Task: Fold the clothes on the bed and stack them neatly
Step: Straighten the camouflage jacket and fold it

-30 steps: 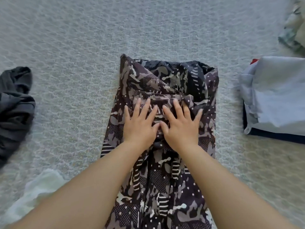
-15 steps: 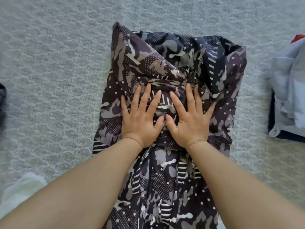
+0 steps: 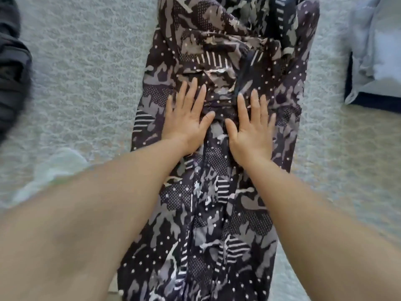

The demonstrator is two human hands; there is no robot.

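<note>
Both hands have slid back along the camouflage garment [image 3: 219, 192] and parted since 0.5 s ago. Left hand [image 3: 187, 122] and right hand [image 3: 249, 131] press flat, fingers straight and spread, gripping nothing. Garment lies lengthwise mid-bed [image 3: 86, 72], far end folded, creased. Folded pale stack [image 3: 377, 46] at right edge; dark garment [image 3: 13, 68] at left edge.

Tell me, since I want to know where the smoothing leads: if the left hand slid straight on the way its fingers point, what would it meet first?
The left hand lies flat on the dark camouflage-print garment, fingers pointing up-frame. It would first meet the rumpled fold ridge just beyond its fingertips, probably.
</note>
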